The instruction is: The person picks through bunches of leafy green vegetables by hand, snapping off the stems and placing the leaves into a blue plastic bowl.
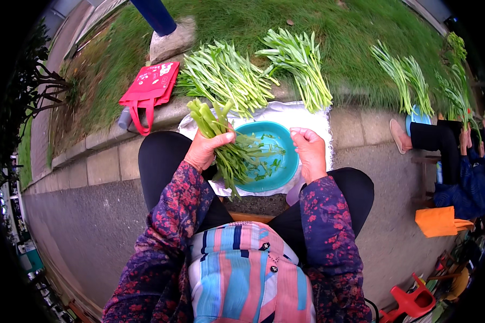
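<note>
At one teal basin point(290, 161): left hand point(203, 151) gripping one greens bunch point(233, 160).

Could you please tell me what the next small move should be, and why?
I'd suggest bringing the right grip over to the bunch of greens, perhaps to pick off a piece: the left grip holds the bunch, loose green bits lie in the teal basin, and the right grip sits apart, by the basin's right rim.

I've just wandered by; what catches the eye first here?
Probably the turquoise basin on a white cloth in front of the seated person, with green scraps inside. Beside it, the left hand grips a bunch of greens. A bright red bag stands out at the upper left, by the grass.
</note>
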Available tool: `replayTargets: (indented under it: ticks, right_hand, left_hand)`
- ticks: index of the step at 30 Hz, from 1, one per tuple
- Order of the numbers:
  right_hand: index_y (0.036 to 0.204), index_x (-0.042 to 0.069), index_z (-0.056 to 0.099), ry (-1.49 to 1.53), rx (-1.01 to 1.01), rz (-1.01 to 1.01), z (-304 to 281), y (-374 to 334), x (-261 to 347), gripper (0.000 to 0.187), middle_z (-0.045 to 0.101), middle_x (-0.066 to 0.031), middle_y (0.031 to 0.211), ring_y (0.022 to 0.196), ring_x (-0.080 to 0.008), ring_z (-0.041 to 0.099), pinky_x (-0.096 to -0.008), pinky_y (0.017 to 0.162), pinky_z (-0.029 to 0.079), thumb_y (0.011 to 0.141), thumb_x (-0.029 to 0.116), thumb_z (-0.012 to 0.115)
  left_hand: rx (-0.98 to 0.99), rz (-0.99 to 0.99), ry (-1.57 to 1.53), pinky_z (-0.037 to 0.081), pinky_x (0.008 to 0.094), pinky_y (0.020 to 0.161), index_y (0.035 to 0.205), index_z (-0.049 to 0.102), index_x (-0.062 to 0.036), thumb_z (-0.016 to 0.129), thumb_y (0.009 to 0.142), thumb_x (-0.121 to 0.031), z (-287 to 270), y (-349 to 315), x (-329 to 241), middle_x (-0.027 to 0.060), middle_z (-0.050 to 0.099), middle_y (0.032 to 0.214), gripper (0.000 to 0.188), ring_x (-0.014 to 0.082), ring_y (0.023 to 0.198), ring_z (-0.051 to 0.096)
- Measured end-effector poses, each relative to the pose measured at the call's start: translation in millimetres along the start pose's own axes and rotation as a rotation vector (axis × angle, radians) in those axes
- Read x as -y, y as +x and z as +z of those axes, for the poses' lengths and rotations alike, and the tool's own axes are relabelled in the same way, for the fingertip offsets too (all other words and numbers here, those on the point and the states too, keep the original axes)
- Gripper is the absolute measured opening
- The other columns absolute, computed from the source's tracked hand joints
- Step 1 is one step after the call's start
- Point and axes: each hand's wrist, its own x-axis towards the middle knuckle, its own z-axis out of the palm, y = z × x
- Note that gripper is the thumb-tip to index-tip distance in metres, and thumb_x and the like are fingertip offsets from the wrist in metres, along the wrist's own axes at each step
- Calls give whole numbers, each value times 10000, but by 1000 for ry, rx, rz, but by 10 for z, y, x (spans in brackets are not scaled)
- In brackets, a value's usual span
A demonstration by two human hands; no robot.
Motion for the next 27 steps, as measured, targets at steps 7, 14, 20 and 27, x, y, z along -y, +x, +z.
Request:
replayTargets:
  ticks: [7, 14, 20, 27]
  right_hand:
    - [954, 25, 670, -211, 73, -123, -47, 86, -191, 143, 625, 9, 812, 671, -50, 494, -204, 633, 417, 827, 80, 633]
    - [999, -1, 665, -238, 253, -173, 73, -43, -97, 172, 632, 12, 829, 710, -52, 530, -206, 679, 444, 851, 73, 619]
    - [1003, 10, 674, -369, 441, -372, 220, -168, -63, 181, 635, -31, 851, 768, -107, 575, -244, 704, 461, 869, 121, 622]
    - [909, 5, 669, -478, 428, -483, 287, -186, -125, 152, 636, -86, 794, 683, -178, 586, -279, 640, 466, 842, 135, 626]
  left_hand:
    - [38, -2, 16, 433, 298, 748, 830, 570, -25, 722, 738, -213, 9, -17, -13, 66, 582, 788, 259, 164, 778, 548]
    - [41, -5, 0, 439, 300, 750, 844, 569, -25, 717, 743, -201, -5, -37, -20, 64, 587, 794, 251, 161, 780, 554]
    - [70, -13, 20, 438, 297, 749, 851, 571, -22, 713, 744, -192, 15, -35, -9, 62, 585, 792, 246, 156, 776, 555]
    - [71, -19, 23, 431, 282, 742, 868, 569, -19, 708, 751, -176, 40, -32, 14, 55, 581, 795, 240, 148, 770, 551]
